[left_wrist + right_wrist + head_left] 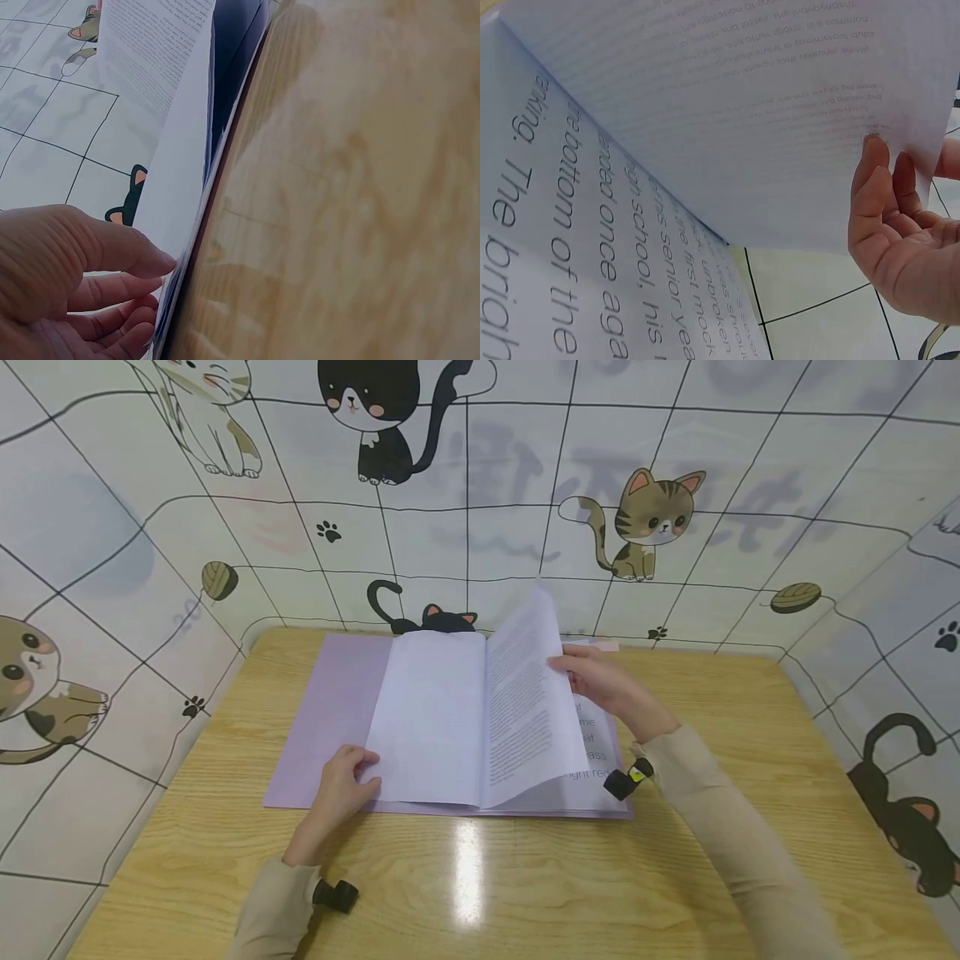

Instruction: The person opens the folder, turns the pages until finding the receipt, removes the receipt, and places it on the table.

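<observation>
A book with a lilac cover lies spread on the wooden table. Its left page looks blank. My right hand pinches the outer edge of a raised page covered in small print, thumb on one side and fingers on the other. Beneath it shows a page in large print. At the lower left, my left hand rests on the left page's outer edge, with the thumb tip and loosely bent fingers touching the paper.
The wooden table extends in front of the book and to both sides. Behind it stands a white wall with grid lines and cartoon cats. A small pink tab sticks out near the book's top right corner.
</observation>
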A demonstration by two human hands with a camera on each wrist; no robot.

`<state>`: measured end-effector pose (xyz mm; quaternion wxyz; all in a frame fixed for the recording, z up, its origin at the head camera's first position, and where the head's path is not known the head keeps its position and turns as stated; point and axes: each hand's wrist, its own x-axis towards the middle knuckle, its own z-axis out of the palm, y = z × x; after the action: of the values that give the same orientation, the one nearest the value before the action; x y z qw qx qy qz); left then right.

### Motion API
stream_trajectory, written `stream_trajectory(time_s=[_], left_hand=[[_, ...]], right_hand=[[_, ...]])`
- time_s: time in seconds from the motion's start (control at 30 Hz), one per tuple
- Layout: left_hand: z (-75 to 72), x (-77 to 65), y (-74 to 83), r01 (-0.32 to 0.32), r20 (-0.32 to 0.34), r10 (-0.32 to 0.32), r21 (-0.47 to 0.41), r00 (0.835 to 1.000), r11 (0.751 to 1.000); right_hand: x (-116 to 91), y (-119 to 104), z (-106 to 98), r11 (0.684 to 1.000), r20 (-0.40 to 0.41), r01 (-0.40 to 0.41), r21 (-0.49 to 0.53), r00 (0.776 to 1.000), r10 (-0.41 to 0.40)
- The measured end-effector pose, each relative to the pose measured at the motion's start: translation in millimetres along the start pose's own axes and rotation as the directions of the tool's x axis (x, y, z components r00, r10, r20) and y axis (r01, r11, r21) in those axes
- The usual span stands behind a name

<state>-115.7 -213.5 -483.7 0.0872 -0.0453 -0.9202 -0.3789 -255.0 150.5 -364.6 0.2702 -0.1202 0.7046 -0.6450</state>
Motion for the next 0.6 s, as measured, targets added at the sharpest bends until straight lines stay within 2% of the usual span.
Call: stream_trajectory(time_s=[0.37, 0.6], left_hand=[[0.5, 0.8, -0.5, 0.021, 0.007, -0.021, 0.01, 1.0, 1.0], [0.7, 0.6, -0.7, 0.033, 0.012, -0.034, 0.006, 0.999, 0.999]], right_hand=[[8.8, -5.9, 19.3, 0.999, -0.006, 0.039, 0.025, 0.999, -0.039], [16.0, -9.9, 33.2, 0.994, 0.007, 0.075, 0.079, 0.997, -0.076]])
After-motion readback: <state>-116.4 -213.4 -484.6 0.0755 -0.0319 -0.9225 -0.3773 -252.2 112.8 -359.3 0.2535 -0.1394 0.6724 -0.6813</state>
